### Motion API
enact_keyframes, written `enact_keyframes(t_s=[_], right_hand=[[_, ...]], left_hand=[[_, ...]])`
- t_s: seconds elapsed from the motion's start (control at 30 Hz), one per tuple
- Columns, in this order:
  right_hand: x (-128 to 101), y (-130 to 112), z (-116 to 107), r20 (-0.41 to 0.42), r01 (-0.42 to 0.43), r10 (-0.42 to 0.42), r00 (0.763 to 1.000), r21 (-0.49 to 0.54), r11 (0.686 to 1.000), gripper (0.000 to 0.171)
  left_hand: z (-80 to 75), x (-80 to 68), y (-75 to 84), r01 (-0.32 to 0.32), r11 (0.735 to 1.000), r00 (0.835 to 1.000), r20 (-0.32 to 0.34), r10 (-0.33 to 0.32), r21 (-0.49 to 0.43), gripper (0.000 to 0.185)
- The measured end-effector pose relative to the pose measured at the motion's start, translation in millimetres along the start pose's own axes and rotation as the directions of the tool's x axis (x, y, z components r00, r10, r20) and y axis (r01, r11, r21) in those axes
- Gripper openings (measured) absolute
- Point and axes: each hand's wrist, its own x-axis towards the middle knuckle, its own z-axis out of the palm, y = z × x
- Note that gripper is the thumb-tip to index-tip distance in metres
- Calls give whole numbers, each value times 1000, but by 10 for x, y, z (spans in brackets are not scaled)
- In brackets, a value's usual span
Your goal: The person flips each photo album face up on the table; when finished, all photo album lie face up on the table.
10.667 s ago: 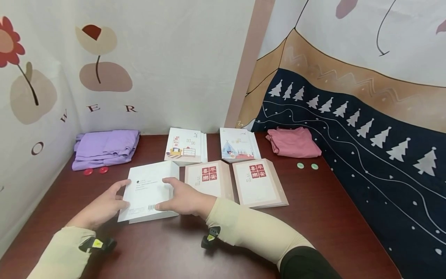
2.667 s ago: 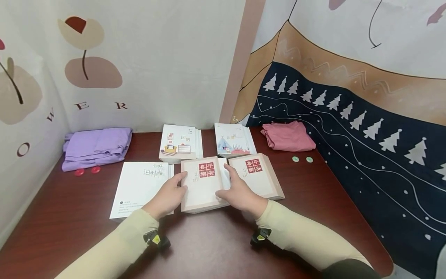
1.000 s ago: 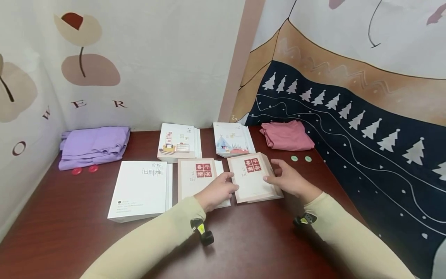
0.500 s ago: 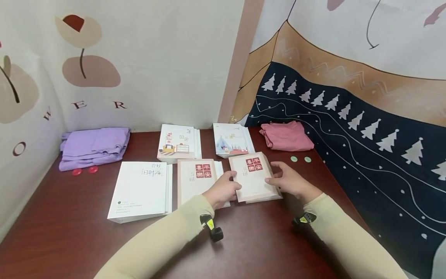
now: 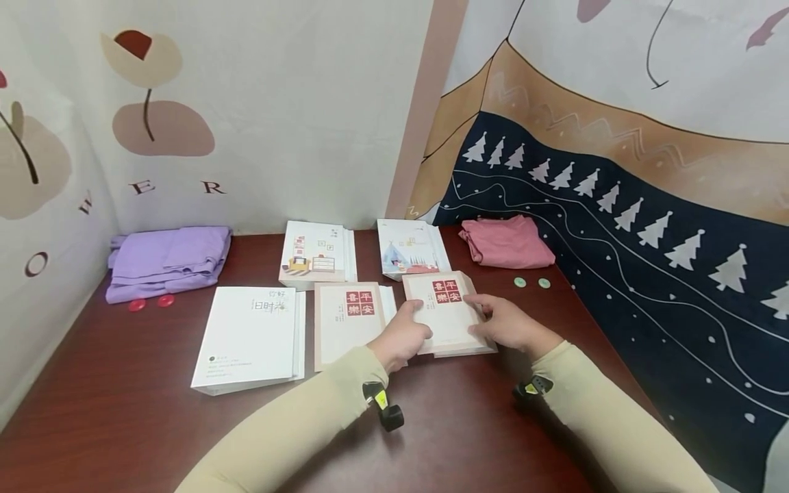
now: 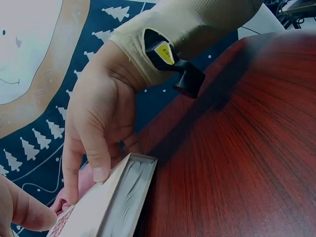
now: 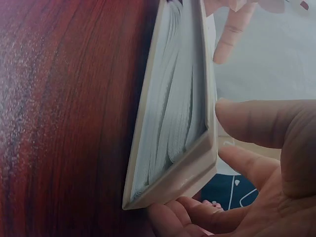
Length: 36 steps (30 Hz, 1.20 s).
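A cream book with red characters on its cover lies at the right end of the front row. My left hand grips its left edge, thumb on the cover. At its right side my right hand holds the spine, thumb at the cover. In the right wrist view the book shows white page edges, with right-hand fingers round the spine. The left wrist view has the left thumb close up and the right hand beyond. A matching cream book lies just left, partly hidden by the left hand.
A white book lies at front left. Two illustrated books stand behind. Purple folded cloth with two red buttons is at back left; pink cloth with two green buttons is at back right.
Earlier the hands held the left white book, its back cover up; it now shows its front. They moved to the middle, then the right cream book, and the right fingers have closed in on its spine.
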Motion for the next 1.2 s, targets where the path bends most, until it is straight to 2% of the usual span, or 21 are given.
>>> enact_keyframes(t_s=[0.27, 0.43, 0.53, 0.6, 0.7, 0.8, 0.93, 1.1, 1.2], right_hand=[[20, 10, 20, -5, 9, -9, 1000, 14, 1000, 65], [20, 37, 0, 33, 8, -12, 999, 104, 995, 66], [1, 27, 8, 25, 59, -63, 998, 124, 990, 63], [-29, -14, 37, -29, 119, -117, 993, 81, 990, 58], [-89, -110, 90, -104, 212, -210, 972, 3, 977, 50], [-151, -226, 123, -137, 283, -283, 949, -18, 959, 45], [-240, -366, 123, -97, 316, -305, 947, 127, 940, 45], [-341, -454, 76, 15, 254, -281, 960, 379, 890, 56], [-384, -472, 40, 51, 202, -257, 965, 482, 853, 62]], left_hand=[[-5, 5, -38, -18, 1000, 999, 30, 18, 7, 81], [-42, -51, 29, -61, 997, 997, 43, 60, 38, 79], [-57, -98, 103, -81, 995, 995, 59, 78, 53, 73], [-66, -131, 150, -100, 994, 993, 66, 97, 42, 69], [-84, -186, 221, -123, 992, 989, 84, 122, 12, 67], [-106, -252, 302, -144, 990, 984, 106, 144, -8, 76], [-124, -326, 388, -165, 986, 979, 122, 166, -16, 88], [-137, -363, 413, -190, 975, 969, 137, 205, -115, 77], [-133, -343, 383, -205, 966, 955, 185, 233, -157, 72]])
